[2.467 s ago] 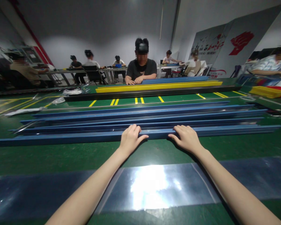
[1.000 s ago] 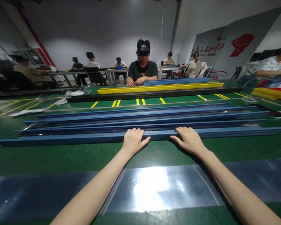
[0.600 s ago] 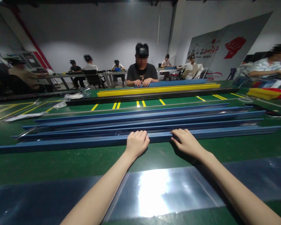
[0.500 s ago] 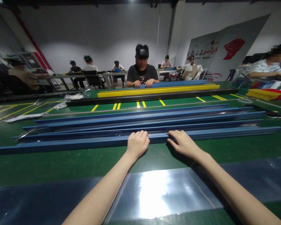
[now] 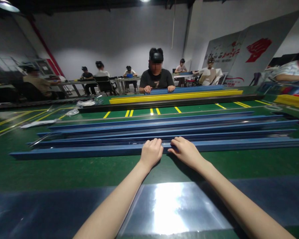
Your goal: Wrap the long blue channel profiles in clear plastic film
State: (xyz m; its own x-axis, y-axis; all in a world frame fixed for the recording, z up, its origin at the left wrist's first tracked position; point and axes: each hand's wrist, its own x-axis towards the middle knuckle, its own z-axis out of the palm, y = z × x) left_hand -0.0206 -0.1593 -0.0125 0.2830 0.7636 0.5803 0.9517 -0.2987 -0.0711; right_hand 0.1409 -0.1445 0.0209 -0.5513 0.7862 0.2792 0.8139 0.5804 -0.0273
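Observation:
Several long blue strips lie side by side across the green table [image 5: 64, 169]. My left hand [image 5: 151, 153] grips the nearest blue strip [image 5: 89, 151] with its fingers curled over the far edge. Just to its right, my right hand [image 5: 185, 151] rests on the same strip, fingers bent over the top. The two hands nearly touch. A clear plastic film sheet [image 5: 164, 209] lies flat on the table under my forearms.
A person in a dark shirt [image 5: 156, 78] sits opposite, hands on a blue strip beside a yellow strip [image 5: 175, 96] and a black one. Plastic wrappers [image 5: 86, 103] lie at the far left. More people work at tables behind and to the right.
My hands have slid closer together along the nearest blue strip, the right one moving left. My left hand's thumb has tucked in and its fingers have curled tighter. The view shifted slightly left.

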